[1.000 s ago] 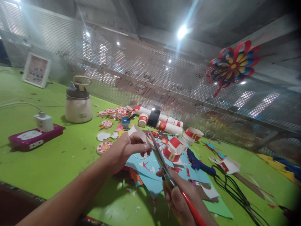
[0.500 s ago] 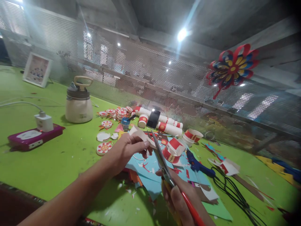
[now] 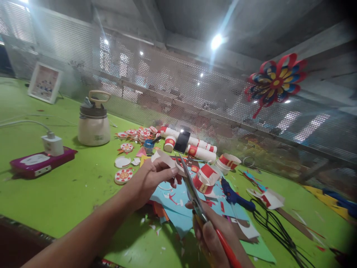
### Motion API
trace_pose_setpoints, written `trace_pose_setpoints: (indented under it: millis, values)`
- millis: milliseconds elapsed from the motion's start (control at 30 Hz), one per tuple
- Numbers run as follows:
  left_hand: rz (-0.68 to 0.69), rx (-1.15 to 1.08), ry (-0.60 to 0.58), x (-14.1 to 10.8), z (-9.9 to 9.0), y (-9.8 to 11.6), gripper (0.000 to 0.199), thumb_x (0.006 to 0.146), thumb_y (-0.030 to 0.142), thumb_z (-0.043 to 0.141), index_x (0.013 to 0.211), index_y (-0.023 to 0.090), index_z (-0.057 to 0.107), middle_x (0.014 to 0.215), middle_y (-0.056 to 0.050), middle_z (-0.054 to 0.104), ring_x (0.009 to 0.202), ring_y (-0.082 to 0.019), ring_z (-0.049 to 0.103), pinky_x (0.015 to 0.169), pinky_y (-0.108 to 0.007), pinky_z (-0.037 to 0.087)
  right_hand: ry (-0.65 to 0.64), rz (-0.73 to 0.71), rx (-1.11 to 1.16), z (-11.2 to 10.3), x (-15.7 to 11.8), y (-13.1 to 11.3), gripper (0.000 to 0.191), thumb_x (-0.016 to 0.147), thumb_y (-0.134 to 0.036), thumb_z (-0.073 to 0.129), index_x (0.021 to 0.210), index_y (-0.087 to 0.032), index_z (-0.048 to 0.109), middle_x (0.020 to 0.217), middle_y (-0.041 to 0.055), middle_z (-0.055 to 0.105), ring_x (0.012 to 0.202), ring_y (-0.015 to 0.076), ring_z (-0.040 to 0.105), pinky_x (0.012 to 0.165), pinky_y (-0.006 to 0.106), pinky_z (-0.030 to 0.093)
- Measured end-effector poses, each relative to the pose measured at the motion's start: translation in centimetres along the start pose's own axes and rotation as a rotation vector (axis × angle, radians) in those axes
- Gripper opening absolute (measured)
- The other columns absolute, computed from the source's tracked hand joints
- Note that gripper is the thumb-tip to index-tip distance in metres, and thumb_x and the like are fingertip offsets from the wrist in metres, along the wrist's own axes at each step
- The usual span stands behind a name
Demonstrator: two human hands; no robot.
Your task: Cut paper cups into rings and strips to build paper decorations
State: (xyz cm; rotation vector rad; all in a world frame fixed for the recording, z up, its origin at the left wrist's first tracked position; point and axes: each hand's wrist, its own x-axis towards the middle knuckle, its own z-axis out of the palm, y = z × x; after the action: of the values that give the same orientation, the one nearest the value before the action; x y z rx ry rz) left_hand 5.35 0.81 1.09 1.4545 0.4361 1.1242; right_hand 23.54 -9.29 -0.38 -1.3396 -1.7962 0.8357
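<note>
My left hand [image 3: 160, 173] pinches a curved strip of white paper [image 3: 164, 158] above the middle of the table. In my right hand [image 3: 213, 230] are scissors [image 3: 193, 193] with red and yellow handles, their blades pointing away from me and lying by the strip's right end. Whether the blades touch the strip I cannot tell. Sheets of light blue paper [image 3: 174, 204] with red and white scraps lie beneath both hands. Just right of the blades stands a cut red-and-white paper cup [image 3: 205, 180]. A blue glue gun [image 3: 237, 197] rests further right.
Behind my hands are stacked paper cups [image 3: 200, 152], a phone [image 3: 182, 141] and a small blue jar [image 3: 148, 146]. Decorated round discs [image 3: 124, 175] lie to the left, with a cream sprayer bottle [image 3: 94, 126] and a purple power strip [image 3: 41, 162]. Black cable [image 3: 276, 227] trails at right.
The white strip and my left fingers have shifted very slightly. The scissors stay in nearly the same place by the strip; the other things have not moved.
</note>
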Motion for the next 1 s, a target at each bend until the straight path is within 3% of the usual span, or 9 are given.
trace_pose_setpoints:
  millis: [233, 833, 1000]
  values:
    - [0.001, 0.013, 0.017, -0.1, 0.0, -0.2, 0.02, 0.083, 0.03, 0.058, 0.083, 0.014, 0.07, 0.075, -0.006, 0.067, 0.07, -0.016, 0.058, 0.069, -0.03, 0.044, 0.007, -0.031, -0.05, -0.1, 0.1, -0.5, 0.058, 0.087, -0.066, 0.028, 0.105, -0.018, 0.056, 0.06, -0.0011, 0.045, 0.048, 0.0115, 0.038, 0.043, 0.023, 0.03]
    - [0.025, 0.028, 0.117, -0.4, 0.5, -0.3, 0.021, 0.082, 0.032, 0.06, 0.086, 0.016, 0.072, 0.077, -0.005, 0.069, 0.072, -0.017, 0.059, 0.07, -0.03, 0.045, 0.028, 0.026, -0.013, -0.3, -0.2, 1.0, 0.063, 0.084, -0.068, 0.034, 0.116, -0.02, 0.058, 0.061, 0.0012, 0.049, 0.046, 0.0134, 0.042, 0.043, 0.026, 0.037]
    - [0.024, 0.022, 0.103, -0.3, 0.2, 0.0, 0.018, 0.08, 0.031, 0.061, 0.081, 0.016, 0.072, 0.074, -0.004, 0.069, 0.07, -0.017, 0.059, 0.068, -0.03, 0.044, 0.007, 0.011, -0.012, -0.4, -0.1, 1.2, 0.066, 0.083, -0.069, 0.033, 0.118, -0.019, 0.057, 0.062, 0.0015, 0.046, 0.045, 0.0128, 0.039, 0.04, 0.025, 0.034]
